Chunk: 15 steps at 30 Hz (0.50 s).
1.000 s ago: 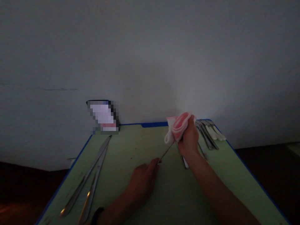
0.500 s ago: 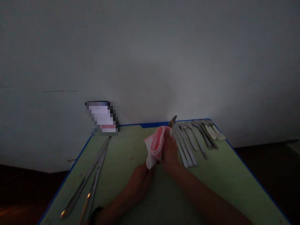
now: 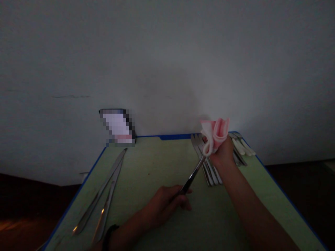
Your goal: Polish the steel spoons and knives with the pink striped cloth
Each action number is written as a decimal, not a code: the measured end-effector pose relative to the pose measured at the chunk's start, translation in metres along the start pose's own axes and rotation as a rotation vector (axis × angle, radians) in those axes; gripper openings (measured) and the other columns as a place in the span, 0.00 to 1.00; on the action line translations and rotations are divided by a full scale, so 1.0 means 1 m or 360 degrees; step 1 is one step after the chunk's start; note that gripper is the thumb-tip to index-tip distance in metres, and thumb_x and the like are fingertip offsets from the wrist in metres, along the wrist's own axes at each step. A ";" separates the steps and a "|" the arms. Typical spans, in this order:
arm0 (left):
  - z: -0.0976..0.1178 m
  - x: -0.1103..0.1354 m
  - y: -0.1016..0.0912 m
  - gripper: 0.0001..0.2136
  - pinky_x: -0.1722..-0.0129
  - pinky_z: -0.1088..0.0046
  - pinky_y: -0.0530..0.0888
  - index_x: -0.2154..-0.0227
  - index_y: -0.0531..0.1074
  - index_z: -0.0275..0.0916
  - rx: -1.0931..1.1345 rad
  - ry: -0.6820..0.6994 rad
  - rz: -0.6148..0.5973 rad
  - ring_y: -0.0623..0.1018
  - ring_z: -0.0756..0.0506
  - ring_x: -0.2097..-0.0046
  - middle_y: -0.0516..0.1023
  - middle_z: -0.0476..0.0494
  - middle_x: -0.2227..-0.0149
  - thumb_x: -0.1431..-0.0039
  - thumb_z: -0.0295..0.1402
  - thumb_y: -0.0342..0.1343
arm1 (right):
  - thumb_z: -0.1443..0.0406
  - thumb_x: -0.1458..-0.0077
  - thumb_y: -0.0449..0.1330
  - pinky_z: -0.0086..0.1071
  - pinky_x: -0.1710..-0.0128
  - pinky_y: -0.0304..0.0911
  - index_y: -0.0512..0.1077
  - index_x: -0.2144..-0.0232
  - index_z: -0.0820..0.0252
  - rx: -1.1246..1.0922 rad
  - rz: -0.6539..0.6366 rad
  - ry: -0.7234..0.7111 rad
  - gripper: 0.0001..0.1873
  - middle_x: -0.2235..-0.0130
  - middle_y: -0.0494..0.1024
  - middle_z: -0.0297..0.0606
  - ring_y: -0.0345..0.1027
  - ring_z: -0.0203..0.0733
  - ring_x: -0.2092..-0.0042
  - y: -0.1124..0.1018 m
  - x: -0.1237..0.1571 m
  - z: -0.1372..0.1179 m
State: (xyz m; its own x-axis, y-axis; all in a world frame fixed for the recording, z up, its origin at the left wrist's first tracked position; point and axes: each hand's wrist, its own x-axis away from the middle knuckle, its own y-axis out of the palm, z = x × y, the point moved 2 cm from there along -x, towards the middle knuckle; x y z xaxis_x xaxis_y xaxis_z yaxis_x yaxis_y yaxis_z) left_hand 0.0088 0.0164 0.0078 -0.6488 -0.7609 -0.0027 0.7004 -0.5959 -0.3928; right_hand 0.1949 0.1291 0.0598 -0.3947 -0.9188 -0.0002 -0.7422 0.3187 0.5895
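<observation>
My left hand [image 3: 170,205], with a dark band at its wrist, is closed on the handle of a table knife [image 3: 192,177] low over the table's middle. The knife slants up and away to the right, and its far end is hidden by a folded pink and white cloth [image 3: 218,134]. That cloth is gripped in my right hand [image 3: 225,151], its fingers mostly covered. Below and left of the cloth lie several forks [image 3: 209,176], side by side and partly hidden by it.
Two knives [image 3: 104,188] lie crossed at their tips on the left of the green, blue-edged table [image 3: 151,164]. A phone with a blurred screen [image 3: 117,125] leans on the wall [image 3: 167,69]. White-handled cutlery [image 3: 243,146] and dark metal pieces [image 3: 238,158] lie at the back right.
My right hand and the cloth have moved right and away along the knife, leaving its handle end bare. The blade tip that stuck out is now hidden. My left hand moved slightly right and nearer.
</observation>
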 end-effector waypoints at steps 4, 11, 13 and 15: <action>-0.002 0.000 0.000 0.17 0.65 0.79 0.68 0.69 0.73 0.37 -0.0097 -0.0017 0.0040 0.76 0.51 0.68 0.76 0.47 0.70 0.35 0.36 0.41 | 0.58 0.53 0.56 0.25 0.82 0.56 0.62 0.79 0.57 -0.0186 0.0057 0.0094 0.10 0.82 0.66 0.25 0.60 0.31 0.81 0.004 0.001 -0.006; -0.002 -0.003 0.000 0.14 0.71 0.79 0.67 0.69 0.68 0.36 0.0087 -0.0129 0.0155 0.73 0.51 0.73 0.74 0.49 0.76 0.35 0.36 0.41 | 0.68 0.50 0.54 0.28 0.72 0.67 0.70 0.70 0.60 -0.0307 -0.0406 0.0562 0.05 0.70 0.77 0.34 0.70 0.36 0.70 0.019 0.008 -0.008; -0.004 -0.004 -0.001 0.13 0.73 0.79 0.67 0.67 0.67 0.36 0.0141 -0.0172 0.0208 0.72 0.51 0.75 0.74 0.50 0.78 0.36 0.37 0.41 | 0.70 0.50 0.55 0.31 0.69 0.68 0.70 0.67 0.61 -0.0238 -0.0495 0.0644 0.07 0.68 0.78 0.35 0.71 0.38 0.68 0.020 0.009 -0.002; -0.006 -0.004 -0.001 0.13 0.74 0.79 0.67 0.66 0.67 0.36 0.0184 -0.0203 0.0205 0.72 0.51 0.77 0.73 0.51 0.78 0.36 0.38 0.41 | 0.68 0.48 0.56 0.33 0.67 0.70 0.70 0.64 0.61 -0.0212 -0.0544 0.0692 0.08 0.67 0.78 0.36 0.72 0.38 0.66 0.019 0.009 0.002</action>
State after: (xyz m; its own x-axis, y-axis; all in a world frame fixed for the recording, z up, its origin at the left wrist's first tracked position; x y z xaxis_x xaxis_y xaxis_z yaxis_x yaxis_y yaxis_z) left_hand 0.0090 0.0213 0.0022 -0.5140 -0.8547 0.0731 0.8093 -0.5115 -0.2888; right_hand 0.1760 0.1271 0.0690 0.1363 -0.9849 0.1071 -0.7030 -0.0200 0.7109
